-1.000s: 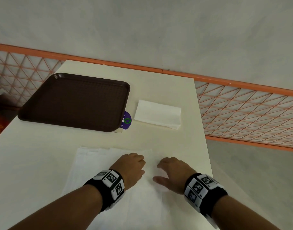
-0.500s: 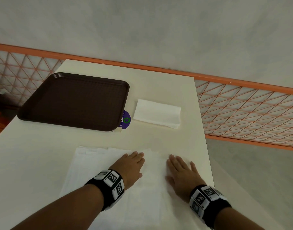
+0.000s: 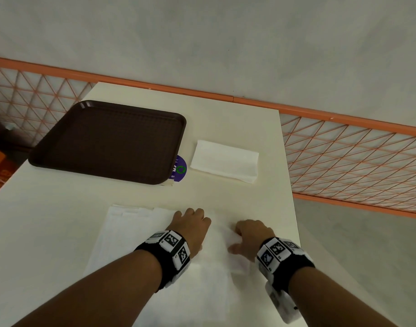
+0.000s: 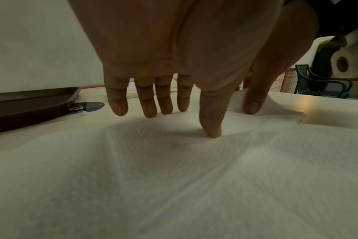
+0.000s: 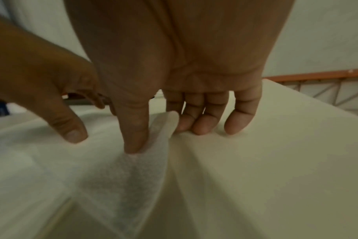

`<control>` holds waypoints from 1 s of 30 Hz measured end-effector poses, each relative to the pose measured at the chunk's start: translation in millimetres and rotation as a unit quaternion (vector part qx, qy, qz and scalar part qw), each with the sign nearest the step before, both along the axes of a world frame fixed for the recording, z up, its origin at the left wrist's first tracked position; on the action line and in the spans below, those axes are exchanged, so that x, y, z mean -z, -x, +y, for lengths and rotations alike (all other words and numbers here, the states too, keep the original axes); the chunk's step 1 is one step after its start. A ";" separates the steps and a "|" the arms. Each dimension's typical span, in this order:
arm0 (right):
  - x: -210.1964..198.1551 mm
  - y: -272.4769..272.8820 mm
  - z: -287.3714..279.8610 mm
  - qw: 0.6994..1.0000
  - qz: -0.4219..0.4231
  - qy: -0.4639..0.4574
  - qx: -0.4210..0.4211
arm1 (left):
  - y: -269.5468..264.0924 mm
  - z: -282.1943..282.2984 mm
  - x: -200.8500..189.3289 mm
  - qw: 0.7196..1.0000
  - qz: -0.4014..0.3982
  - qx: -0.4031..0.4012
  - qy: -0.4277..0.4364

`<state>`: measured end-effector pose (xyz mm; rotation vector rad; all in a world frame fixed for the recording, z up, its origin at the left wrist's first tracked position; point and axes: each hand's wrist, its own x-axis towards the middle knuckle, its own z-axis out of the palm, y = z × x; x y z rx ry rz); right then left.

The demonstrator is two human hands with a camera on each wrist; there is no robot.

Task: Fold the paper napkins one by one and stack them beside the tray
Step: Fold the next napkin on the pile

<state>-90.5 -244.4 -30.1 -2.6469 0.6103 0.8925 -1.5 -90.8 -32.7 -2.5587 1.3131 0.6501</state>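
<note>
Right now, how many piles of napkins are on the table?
2: a folded pile right of the tray, and an unfolded pile under both hands. Sheets within each pile can't be counted.

Bare forearms; black wristbands (image 3: pixel 169 253) on both wrists, white blocks with square black-and-white codes (white camera unit (image 3: pixel 283 305) under right).

Soft even light in the head view, curved edges, dim grainy wrist views, blurred lower frames, warm glare on the tabletop (image 4: pixel 304 103) at right
</note>
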 end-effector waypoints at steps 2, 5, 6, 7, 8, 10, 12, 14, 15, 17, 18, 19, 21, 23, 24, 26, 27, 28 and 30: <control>2.3 -1.8 0.7 1.000 0.004 -0.022 0.018 | -0.2 -2.0 0.9 1.000 0.004 -0.009 -0.001; -1.2 -4.7 3.2 0.995 -0.035 -0.076 0.050 | -0.4 -3.0 2.4 1.000 0.011 -0.019 0.006; -3.7 -4.4 3.1 0.992 -0.055 -0.098 0.059 | -0.7 -3.1 3.6 1.000 0.014 -0.023 0.010; -6.4 -3.4 2.2 0.988 -0.078 -0.117 0.062 | -1.4 -3.2 4.1 0.999 0.018 -0.028 0.013; -7.5 -1.7 0.9 0.984 -0.100 -0.137 0.062 | -2.4 -3.0 3.9 0.999 0.025 -0.033 0.018; -8.9 2.9 -1.7 0.971 -0.131 -0.189 0.072 | -6.8 -2.1 1.6 0.997 0.052 -0.050 0.032; -13.0 8.0 -3.6 0.951 -0.158 -0.244 0.103 | -13.5 0.6 -2.4 0.992 0.086 -0.072 0.060; -12.7 13.0 -9.7 0.921 -0.194 -0.297 0.161 | -21.1 6.6 -5.6 0.982 0.120 -0.111 0.094; -12.1 14.6 -13.9 0.904 -0.214 -0.314 0.195 | -24.6 10.5 -6.7 0.973 0.143 -0.141 0.117; -6.8 17.4 -24.0 0.874 -0.246 -0.330 0.258 | -31.7 19.7 -9.4 0.943 0.190 -0.213 0.171; -4.4 18.2 -27.9 0.862 -0.257 -0.331 0.285 | -34.8 23.7 -12.0 0.925 0.209 -0.246 0.202; -3.4 19.0 -30.8 0.847 -0.270 -0.336 0.312 | -37.8 26.2 -14.3 0.904 0.230 -0.276 0.231; -3.7 19.3 -33.1 0.802 -0.291 -0.367 0.371 | -43.6 29.5 -15.3 0.858 0.280 -0.327 0.280; -2.7 17.2 -34.0 0.764 -0.305 -0.379 0.423 | -47.7 31.3 -12.8 0.785 0.350 -0.395 0.325; -0.1 15.8 -34.4 0.767 -0.305 -0.359 0.436 | -48.1 31.5 -10.3 0.748 0.375 -0.429 0.340; 8.5 12.9 -36.5 0.802 -0.278 -0.301 0.434 | -47.3 29.2 -2.2 0.729 0.372 -0.464 0.339; 11.6 11.6 -37.1 0.825 -0.253 -0.280 0.421 | -45.8 27.6 0.3 0.746 0.348 -0.466 0.325; 13.3 9.1 -37.8 0.840 -0.226 -0.273 0.411 | -45.9 25.5 1.3 0.766 0.320 -0.463 0.313; 10.6 3.0 -40.5 0.837 -0.195 -0.296 0.417 | -51.4 20.3 0.9 0.786 0.282 -0.453 0.312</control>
